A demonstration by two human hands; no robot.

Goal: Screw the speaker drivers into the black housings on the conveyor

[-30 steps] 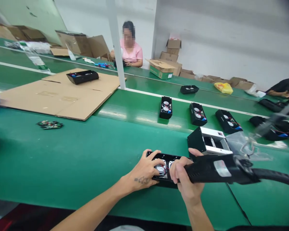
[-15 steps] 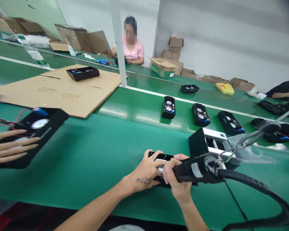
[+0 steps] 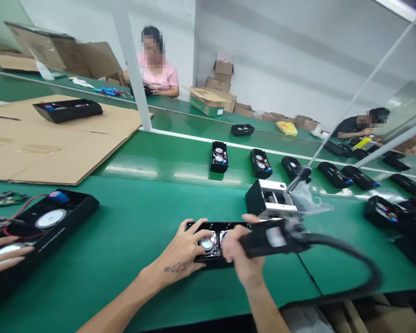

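"What is the left hand [image 3: 180, 252] doing?"

"It lies open on a black case [image 3: 211, 226], with the fingers spread, pressing down. The case sits flat on the green desk [image 3: 135, 217], right in front of the person."

"And the right hand [image 3: 244, 261]?"

"It is shut around a black tool [image 3: 273, 238] with a thick cord [image 3: 346, 243]. That hand looks blurry."

"How do you do this well?"

"I'd press firmly so the case can't slide, and keep the tool steady."

"Can you see the tool's tip?"

"No. The right hand hides it, so I can't tell if it touches the case."

"What's near them?"

"A silver box [image 3: 270, 199] and a clear bag [image 3: 308, 196]. On the left, a co-worker's hand [image 3: 3, 256] rests on another case [image 3: 72, 208], cut off by the edge of the view."
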